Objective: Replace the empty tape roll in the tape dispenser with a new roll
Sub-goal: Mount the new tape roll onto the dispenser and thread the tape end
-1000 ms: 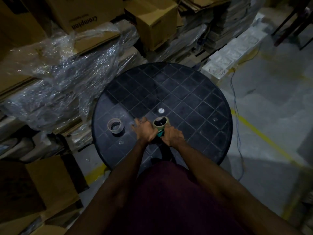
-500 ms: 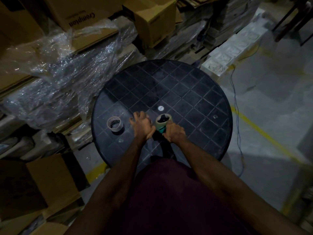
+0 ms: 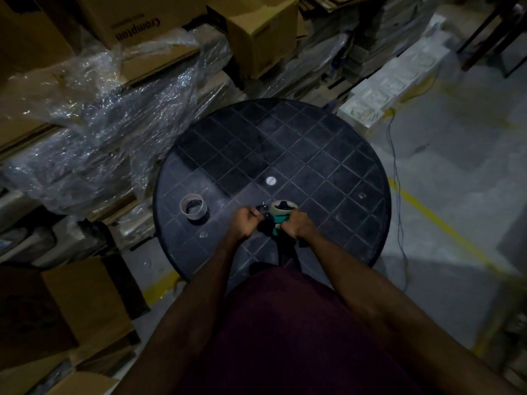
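Note:
Over the near half of the round black table point(image 3: 328, 143) I hold a green and black tape dispenser point(image 3: 274, 223) with a pale tape roll point(image 3: 283, 208) seated on it. My right hand point(image 3: 296, 227) grips the dispenser's right side just below the roll. My left hand point(image 3: 245, 223) is closed on the dispenser's dark front part to the left of the roll. A bare cardboard tape core point(image 3: 194, 207) stands apart on the table, left of my hands.
Plastic-wrapped stacks point(image 3: 108, 129) and cardboard boxes point(image 3: 256, 32) crowd the table's left and far sides. An open carton point(image 3: 82, 303) sits at lower left. A thin cable point(image 3: 396, 201) and a yellow floor line point(image 3: 445, 226) run along the concrete floor on the right.
My left hand has closed tighter on the dispenser's front part. Both hands and the dispenser stay over the same part of the table; the view shifted slightly.

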`<state>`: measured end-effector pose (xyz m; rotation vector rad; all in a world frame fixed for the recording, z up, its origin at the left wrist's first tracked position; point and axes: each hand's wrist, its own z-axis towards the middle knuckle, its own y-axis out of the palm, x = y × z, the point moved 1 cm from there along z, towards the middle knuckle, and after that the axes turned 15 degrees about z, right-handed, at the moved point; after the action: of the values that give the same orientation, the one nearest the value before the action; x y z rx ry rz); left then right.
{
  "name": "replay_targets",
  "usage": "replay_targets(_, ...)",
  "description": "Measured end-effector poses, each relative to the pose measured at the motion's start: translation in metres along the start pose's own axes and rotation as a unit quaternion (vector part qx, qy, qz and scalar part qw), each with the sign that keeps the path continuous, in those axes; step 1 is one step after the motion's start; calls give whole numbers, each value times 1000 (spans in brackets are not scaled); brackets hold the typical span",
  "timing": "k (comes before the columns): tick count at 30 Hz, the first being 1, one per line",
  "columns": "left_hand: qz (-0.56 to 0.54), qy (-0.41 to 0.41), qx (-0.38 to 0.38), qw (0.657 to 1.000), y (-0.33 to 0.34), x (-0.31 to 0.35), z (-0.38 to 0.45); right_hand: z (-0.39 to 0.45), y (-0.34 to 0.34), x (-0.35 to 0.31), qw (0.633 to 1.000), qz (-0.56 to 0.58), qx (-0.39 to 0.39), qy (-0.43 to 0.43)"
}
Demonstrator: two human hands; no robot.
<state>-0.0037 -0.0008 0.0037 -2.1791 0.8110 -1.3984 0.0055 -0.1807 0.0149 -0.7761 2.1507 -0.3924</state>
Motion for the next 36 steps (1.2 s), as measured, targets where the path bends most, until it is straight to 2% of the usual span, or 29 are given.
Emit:
replay_targets(2, -42, -20, -2, 999, 4, -4, 3, 2, -2, -1, 1000, 24, 0, 5)
replay_targets(6, -46, -31, 21, 998, 10, -11, 13, 5, -3, 0, 998, 59, 4, 9)
replay_targets(14, 55, 38, 55, 996, 10, -6, 13, -1, -4, -1, 996, 78, 26, 40)
replay_targets(19, 95, 40, 56, 993, 9, 3, 9, -4, 1, -2, 997, 47, 46, 49)
replay_targets(24, 145, 48, 45, 987, 1, 1, 8, 1, -3, 0, 993, 101, 32, 57)
replay_targets(31, 73, 41, 52, 995, -4, -12, 16, -3, -17, -5, 993, 83, -16, 88)
replay_targets(36, -12, 50, 11, 999, -7, 4, 14, 3, -20, -1, 990, 108, -36, 83)
